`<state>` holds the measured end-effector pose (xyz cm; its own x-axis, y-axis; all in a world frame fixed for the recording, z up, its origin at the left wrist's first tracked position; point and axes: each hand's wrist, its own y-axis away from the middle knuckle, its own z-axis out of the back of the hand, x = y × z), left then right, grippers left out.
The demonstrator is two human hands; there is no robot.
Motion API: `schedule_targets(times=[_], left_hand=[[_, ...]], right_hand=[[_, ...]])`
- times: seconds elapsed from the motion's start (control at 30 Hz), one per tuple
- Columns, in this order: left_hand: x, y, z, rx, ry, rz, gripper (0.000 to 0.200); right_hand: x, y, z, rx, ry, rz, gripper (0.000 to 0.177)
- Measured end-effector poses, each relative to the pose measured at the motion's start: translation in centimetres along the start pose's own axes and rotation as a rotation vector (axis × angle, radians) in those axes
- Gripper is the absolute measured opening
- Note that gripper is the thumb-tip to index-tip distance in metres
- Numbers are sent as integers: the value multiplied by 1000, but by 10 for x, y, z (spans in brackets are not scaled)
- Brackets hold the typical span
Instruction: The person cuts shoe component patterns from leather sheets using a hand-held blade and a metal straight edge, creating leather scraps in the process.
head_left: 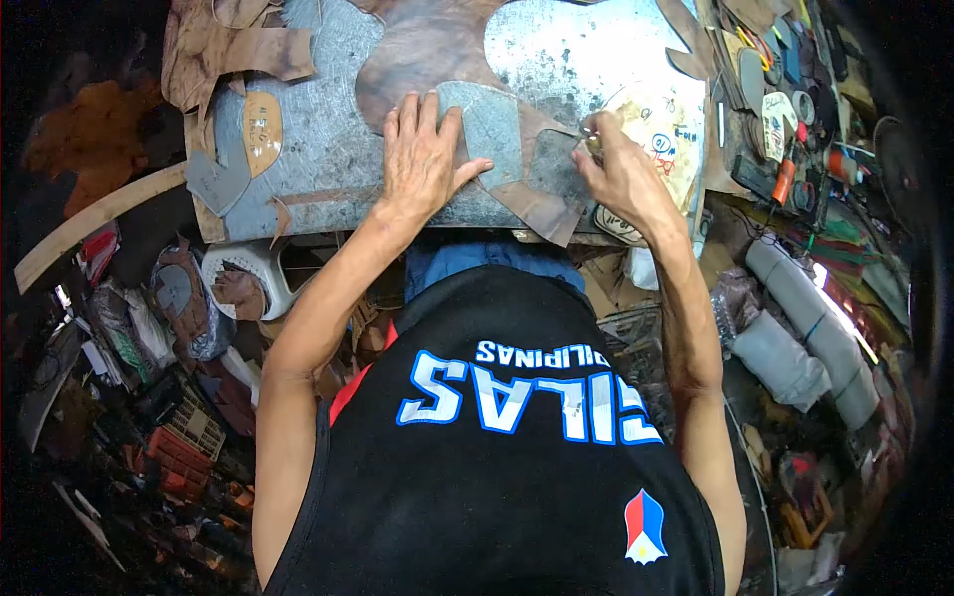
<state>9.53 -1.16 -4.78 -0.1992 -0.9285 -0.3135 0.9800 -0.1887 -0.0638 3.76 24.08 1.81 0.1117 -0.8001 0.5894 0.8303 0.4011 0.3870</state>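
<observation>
My left hand (422, 149) lies flat, fingers spread, on a brown leather piece (417, 60) and the edge of a grey template (482, 119). The thumb rests over that template's left side. My right hand (626, 174) is closed in a pinch around a small object, partly shiny, mostly hidden by the fingers. It is just right of a dark grey flat piece (556, 164). A narrow brown leather strip (542, 209) runs below the templates and hangs past the table's near edge.
The worktable has a worn metal top (328, 119). A tan marked pattern (262, 134) and a grey pattern (219, 184) lie at left, a yellowish written-on sheet (656, 124) at right. An orange-handled tool (784, 181) sits among clutter. A white stool (248, 278) stands below left.
</observation>
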Motion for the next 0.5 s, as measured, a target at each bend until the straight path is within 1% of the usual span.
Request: schedule_targets(times=[0.03, 0.07, 0.1, 0.17, 0.2, 0.27, 0.3, 0.33, 0.4, 0.47, 0.5], left_hand=[[-2, 2, -2, -24, -12, -4, 69], [-3, 3, -3, -49, -26, -4, 64], [-6, 2, -2, -55, -23, 8, 64], [-8, -1, -1, 49, -59, -54, 54], [-7, -3, 0, 45, -65, -31, 54], [0, -12, 3, 234, 53, -154, 45], [5, -19, 10, 288, 36, -179, 43], [10, -35, 22, 280, 35, -159, 43], [23, -74, 38, 708, 263, 62, 54], [55, -112, 23, 899, 426, 10, 70], [74, -114, -32, 709, 697, 28, 83]], right_hand=[[-4, 2, -4, -43, 56, 143, 33], [-6, 6, -7, -39, 67, 148, 33], [-4, 12, -8, 2, 118, 160, 34], [5, 22, -10, 96, 188, 160, 36], [12, 26, -12, 109, 191, 180, 36], [27, 32, -16, 191, 164, 157, 34], [34, 33, -20, 183, 211, 187, 32], [39, 29, -26, 193, 219, 204, 32], [45, 20, -39, 110, 140, 298, 32], [55, 6, -50, 104, 159, 312, 32], [58, -1, -58, 71, 142, 323, 32]])
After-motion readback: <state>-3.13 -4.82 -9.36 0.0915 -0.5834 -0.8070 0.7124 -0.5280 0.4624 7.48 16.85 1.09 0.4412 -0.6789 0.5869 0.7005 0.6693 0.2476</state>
